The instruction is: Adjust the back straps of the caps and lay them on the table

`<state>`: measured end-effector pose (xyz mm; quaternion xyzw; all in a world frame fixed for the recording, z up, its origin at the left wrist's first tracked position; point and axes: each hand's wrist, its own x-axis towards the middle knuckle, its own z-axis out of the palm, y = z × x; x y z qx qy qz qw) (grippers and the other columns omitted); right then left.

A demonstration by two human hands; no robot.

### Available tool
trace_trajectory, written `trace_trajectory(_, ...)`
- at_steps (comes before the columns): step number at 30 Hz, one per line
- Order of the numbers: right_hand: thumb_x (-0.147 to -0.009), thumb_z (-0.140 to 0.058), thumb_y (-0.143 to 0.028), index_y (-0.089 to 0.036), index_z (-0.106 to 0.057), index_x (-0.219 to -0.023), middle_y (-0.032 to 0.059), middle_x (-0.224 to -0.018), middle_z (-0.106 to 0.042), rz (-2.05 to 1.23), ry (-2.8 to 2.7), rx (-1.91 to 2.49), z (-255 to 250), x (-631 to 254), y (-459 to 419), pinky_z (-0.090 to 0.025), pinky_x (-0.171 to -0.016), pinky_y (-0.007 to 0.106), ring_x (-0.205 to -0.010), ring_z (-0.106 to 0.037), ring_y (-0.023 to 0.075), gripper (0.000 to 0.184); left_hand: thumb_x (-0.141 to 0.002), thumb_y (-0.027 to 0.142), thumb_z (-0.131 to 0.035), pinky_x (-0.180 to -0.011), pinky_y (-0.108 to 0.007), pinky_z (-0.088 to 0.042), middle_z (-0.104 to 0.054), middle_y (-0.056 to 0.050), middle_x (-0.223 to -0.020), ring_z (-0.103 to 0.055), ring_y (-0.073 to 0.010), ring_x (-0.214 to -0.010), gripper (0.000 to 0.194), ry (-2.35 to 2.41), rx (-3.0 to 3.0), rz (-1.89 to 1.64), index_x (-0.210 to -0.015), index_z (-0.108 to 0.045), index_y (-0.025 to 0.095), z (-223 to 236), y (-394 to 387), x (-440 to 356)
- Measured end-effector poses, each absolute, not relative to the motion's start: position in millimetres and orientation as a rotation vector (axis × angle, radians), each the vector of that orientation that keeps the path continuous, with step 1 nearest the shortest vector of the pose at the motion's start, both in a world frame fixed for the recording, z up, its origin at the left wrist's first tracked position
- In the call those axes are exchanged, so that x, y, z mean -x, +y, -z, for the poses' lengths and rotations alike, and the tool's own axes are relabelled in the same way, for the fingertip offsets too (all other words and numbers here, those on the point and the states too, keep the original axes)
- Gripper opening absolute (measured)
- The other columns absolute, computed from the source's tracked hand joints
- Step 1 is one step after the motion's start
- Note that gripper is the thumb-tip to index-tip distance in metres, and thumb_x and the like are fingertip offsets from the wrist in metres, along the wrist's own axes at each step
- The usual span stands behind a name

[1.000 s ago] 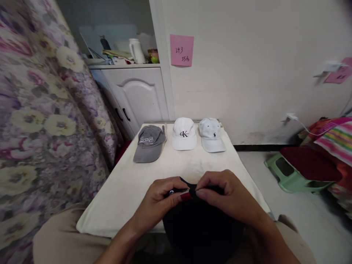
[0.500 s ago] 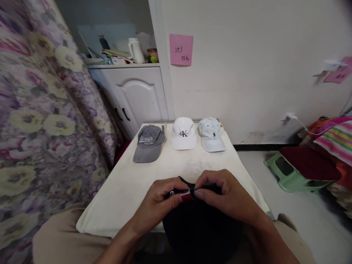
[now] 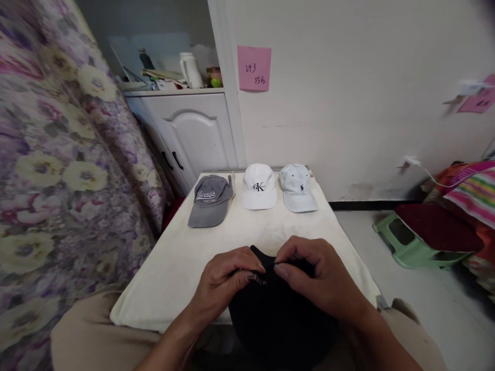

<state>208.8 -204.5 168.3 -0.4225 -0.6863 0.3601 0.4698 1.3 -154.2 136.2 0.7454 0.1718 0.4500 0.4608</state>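
Note:
A black cap hangs over the near edge of the white-covered table. My left hand and my right hand both pinch its back strap, fingers closed, thumbs meeting near the middle. The small buckle is mostly hidden under my left fingers. Along the far edge lie a grey cap, a white cap with a black logo and a pale blue cap.
A floral curtain hangs along the left. A white cabinet stands behind the table, a pink note on the wall. A green stool and striped bedding are to the right.
My left fingers have closed further over the strap, covering the red tab and metal buckle that showed before. Both hands shifted slightly toward the table.

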Motion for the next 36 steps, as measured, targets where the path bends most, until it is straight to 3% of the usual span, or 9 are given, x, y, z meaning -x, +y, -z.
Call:
trace_trajectory(11, -0.083, -0.063, -0.016, -0.022, -0.063, -0.083, -0.0028, -0.069, -0.069, -0.496, -1.775, 0.961, -161, -198, -216, -0.044, -0.057, 0.022, -0.057, -0.060, 0.0103, 0.005, -0.091, 0.026, -0.063, -0.069, -0.030, -0.052, -0.073, -0.006, -0.084, -0.064, -0.0186, -0.078, 0.014, 0.356, -1.904, -1.238, -0.098, -0.075, 0.022, -133, -156, 0)
trace_trajectory(36, -0.081, -0.065, -0.015, -0.021, -0.064, -0.078, -0.0055, -0.063, -0.063, -0.663, -1.755, 0.987, -164, -196, -215, -0.040, -0.056, 0.020, -0.054, -0.055, 0.0075, 0.006, -0.082, 0.023, -0.074, -0.058, -0.025, -0.050, -0.072, -0.005, -0.071, -0.063, -0.0154, -0.064, 0.005, 0.433, -1.858, -1.263, -0.082, -0.076, 0.019, -130, -152, 0)
